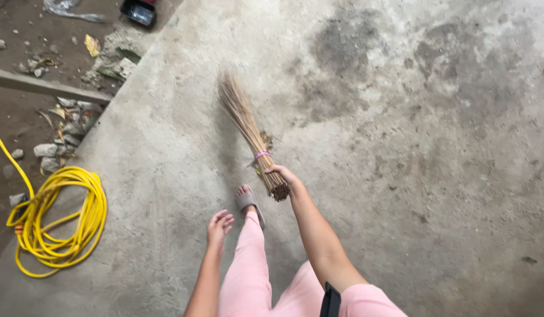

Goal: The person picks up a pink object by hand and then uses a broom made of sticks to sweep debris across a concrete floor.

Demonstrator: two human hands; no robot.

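One stick broom (244, 120), one coiled yellow hose (60, 220), one dark box-like thing (138, 12) at top left, one grey plank (46, 86). The right hand (282, 175) is grasping the broom at its bound thick end, grip clenched around the bundle near a pink band (262, 155); the bristle tips are fanning out up and left, resting on or just over the floor, can't tell which. The left hand (219, 226) is hanging free beside the pink trouser leg (248, 270), fingers loose, gripping nothing. One foot in a grey sandal (249, 202) is standing just below the broom's end. The concrete floor (401, 147) is bare, grey, showing dark stains. At left the slab is ending at a strip of brown dirt (13, 129) carrying stones, dry leaves and litter. The hose is lying at the slab's edge, well apart from the broom. Box contents are too small to tell.
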